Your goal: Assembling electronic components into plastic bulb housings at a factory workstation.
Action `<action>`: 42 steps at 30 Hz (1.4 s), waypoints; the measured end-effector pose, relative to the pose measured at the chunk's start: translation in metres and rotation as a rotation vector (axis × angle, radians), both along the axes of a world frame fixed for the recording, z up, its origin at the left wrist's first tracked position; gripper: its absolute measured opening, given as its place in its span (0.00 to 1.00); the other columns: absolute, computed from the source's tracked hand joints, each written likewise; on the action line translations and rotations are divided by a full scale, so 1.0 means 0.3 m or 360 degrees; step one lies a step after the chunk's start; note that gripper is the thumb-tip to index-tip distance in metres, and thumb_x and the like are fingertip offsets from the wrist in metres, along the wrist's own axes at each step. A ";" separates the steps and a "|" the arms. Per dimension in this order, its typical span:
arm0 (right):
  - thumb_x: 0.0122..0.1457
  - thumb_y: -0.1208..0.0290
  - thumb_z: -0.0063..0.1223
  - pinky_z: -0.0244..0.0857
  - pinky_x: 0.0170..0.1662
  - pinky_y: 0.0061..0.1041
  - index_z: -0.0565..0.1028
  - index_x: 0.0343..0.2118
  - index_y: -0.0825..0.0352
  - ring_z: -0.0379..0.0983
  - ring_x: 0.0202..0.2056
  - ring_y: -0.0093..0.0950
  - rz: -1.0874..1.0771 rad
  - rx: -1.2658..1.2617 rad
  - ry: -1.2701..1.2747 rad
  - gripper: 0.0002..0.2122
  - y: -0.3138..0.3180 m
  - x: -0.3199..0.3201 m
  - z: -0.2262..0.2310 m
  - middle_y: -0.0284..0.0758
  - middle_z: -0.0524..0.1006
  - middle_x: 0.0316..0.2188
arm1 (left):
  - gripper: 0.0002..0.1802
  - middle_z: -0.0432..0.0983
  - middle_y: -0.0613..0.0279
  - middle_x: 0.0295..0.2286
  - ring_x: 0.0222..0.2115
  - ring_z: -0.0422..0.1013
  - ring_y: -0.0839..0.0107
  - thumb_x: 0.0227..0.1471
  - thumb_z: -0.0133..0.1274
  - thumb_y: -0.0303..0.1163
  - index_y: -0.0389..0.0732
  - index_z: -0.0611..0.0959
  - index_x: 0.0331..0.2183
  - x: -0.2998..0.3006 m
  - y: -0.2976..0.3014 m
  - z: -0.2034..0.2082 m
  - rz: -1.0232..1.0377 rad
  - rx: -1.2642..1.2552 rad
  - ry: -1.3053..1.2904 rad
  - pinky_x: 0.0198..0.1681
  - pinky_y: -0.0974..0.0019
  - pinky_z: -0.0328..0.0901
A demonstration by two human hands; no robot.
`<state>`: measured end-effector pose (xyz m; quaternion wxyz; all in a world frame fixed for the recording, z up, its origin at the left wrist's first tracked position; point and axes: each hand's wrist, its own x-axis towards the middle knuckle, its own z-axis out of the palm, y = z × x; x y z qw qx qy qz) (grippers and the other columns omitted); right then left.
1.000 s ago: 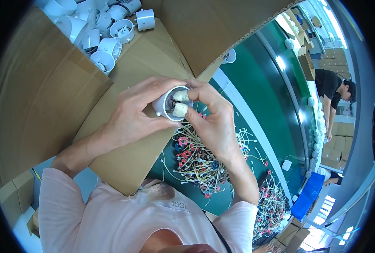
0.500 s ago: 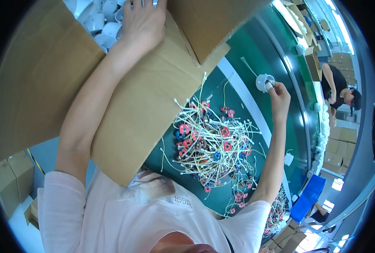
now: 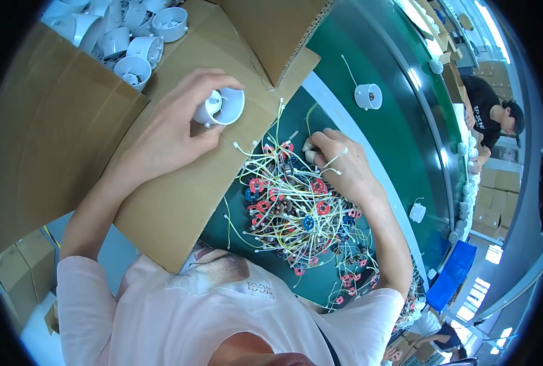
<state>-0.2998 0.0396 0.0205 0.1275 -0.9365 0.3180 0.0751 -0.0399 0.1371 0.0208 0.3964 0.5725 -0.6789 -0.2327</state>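
Left hand (image 3: 174, 131) is wrapped around a white plastic cup-shaped housing (image 3: 221, 107), fingers closed on its outer wall with the open mouth turned up and toward the person, so the inside is on show. It hangs over the cardboard flap (image 3: 161, 201) of the big carton (image 3: 39, 122), just down from the heap of matching white housings (image 3: 125, 36) in the box, near enough for one reach. Right hand (image 3: 338, 161) is down on the green work surface (image 3: 369, 140) at the top edge of the tangle of wired coil parts (image 3: 296, 210), with their red and blue bobbins and pale leads. The fingertips are pinched together on something small there, probably one wired piece, though the wires hide exactly what. Further out, one lone housing (image 3: 367, 96) with a lead sits on the green belt, well apart. Another person (image 3: 491, 113) works at the far end.
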 end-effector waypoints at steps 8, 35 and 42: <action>0.55 0.72 0.49 0.61 0.22 0.17 0.71 0.40 0.72 0.68 0.25 0.22 -0.1222 0.1233 -0.1196 0.11 -0.025 -0.017 0.056 0.37 0.73 0.27 | 0.31 0.66 0.63 0.42 0.45 0.64 0.75 0.38 0.55 0.19 0.39 0.66 0.47 0.007 -0.024 -0.037 -0.0138 0.0261 0.0892 0.48 0.71 0.60; 0.54 0.65 0.54 0.67 0.24 0.16 0.67 0.41 0.77 0.74 0.27 0.26 -0.0006 0.1551 -0.2037 0.19 0.040 0.140 0.200 0.47 0.73 0.34 | 0.34 0.66 0.63 0.43 0.46 0.64 0.75 0.36 0.55 0.21 0.38 0.65 0.50 0.054 0.002 0.001 -0.0770 0.0643 0.1150 0.51 0.70 0.58; 0.54 0.66 0.54 0.65 0.22 0.16 0.67 0.42 0.75 0.72 0.27 0.26 -0.0051 0.1535 -0.2087 0.19 0.030 0.143 0.199 0.46 0.72 0.34 | 0.34 0.65 0.62 0.44 0.48 0.62 0.74 0.37 0.55 0.22 0.37 0.64 0.50 0.031 0.022 0.007 -0.0797 0.0680 0.1189 0.52 0.69 0.57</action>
